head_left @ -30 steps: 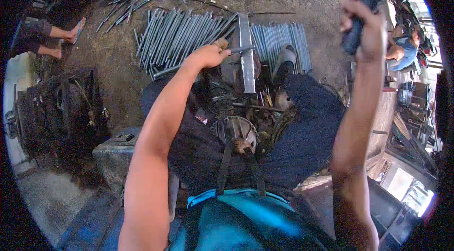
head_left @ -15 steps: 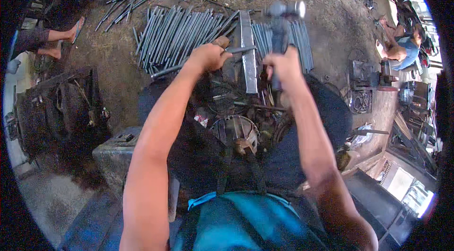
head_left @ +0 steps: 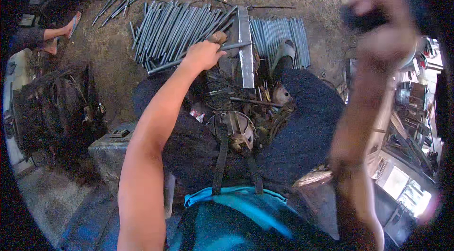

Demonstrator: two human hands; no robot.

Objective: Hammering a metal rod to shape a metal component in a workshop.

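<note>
My left hand (head_left: 202,56) is closed around a grey metal rod (head_left: 163,67), which slants up to the right. Its far end lies across a long steel bar (head_left: 246,64) with a bright, worn top. My right hand (head_left: 390,38) is raised high at the upper right, closed and smeared by motion. In it is a hammer (head_left: 364,18), only a dark blur now but clearer in the earlier frame. Left of the bar lies a loose heap of similar rods (head_left: 172,31). On its right, more rods (head_left: 279,33) lie in a neat row.
My sandalled foot (head_left: 286,51) is beside the right-hand rods. Between my legs sits a round metal part (head_left: 239,128) among scraps. Scattered rods (head_left: 124,4) lie at the far left. Another person's feet (head_left: 71,26) show at the left edge. A metal box (head_left: 111,149) stands by my left knee.
My right hand has swung the hammer up and to the right, away from the steel bar. My left hand keeps the rod on the bar, nearly unmoved.
</note>
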